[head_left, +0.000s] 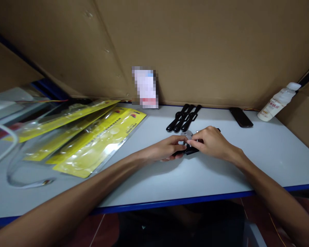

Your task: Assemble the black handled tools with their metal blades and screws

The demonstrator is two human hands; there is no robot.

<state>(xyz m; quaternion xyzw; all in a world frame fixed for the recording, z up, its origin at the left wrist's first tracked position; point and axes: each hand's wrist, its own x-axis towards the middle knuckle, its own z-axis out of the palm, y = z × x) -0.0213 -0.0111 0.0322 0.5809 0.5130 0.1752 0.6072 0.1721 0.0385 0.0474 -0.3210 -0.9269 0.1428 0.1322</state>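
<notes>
My left hand (168, 147) is closed round one end of a black spokeshave (192, 150), held low over the table. A silvery metal piece (187, 134) shows at the tool's middle, between my hands. The thumb and fingers of my right hand (209, 139) are pinched together over that middle; whatever small part they grip is hidden by the fingertips. Just beyond my hands, three more black spokeshaves (184, 118) lie side by side on the table.
Several yellow blister packs (100, 144) fan out at the left, near a white cable (28, 186). A blurred-out phone-like screen (147, 88) leans on the cardboard wall (195, 51). At the back right are a dark phone (241, 117) and a tilted bottle (278, 103). The table's blue edge (170, 202) runs in front.
</notes>
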